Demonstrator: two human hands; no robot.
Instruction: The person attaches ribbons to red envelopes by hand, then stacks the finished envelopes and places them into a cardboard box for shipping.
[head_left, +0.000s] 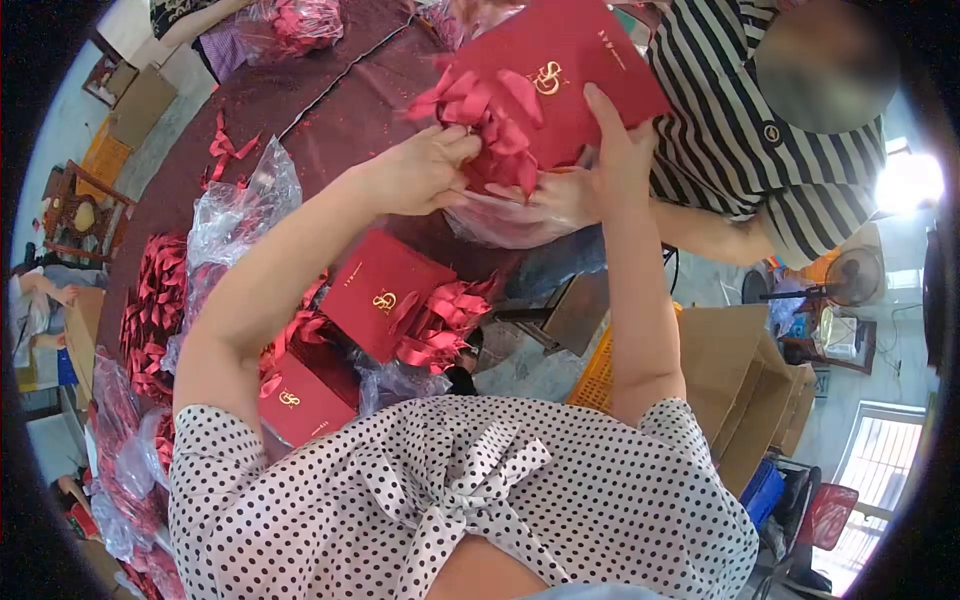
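My right hand grips the lower right edge of a red bag with a gold logo, thumb on its front. Red ribbons hang bunched at the bag's left side. My left hand is closed at the ribbons' lower end, and what its fingers pinch is too small to make out. Clear plastic lies just below both hands. Another person's hand is under the bag, close to my right hand. A second red bag with ribbons rests nearer to my body.
A dark red round table holds plastic wrap, ribbon piles and another red bag. A person in a striped shirt is at the right. Cardboard boxes and an orange crate stand at the lower right.
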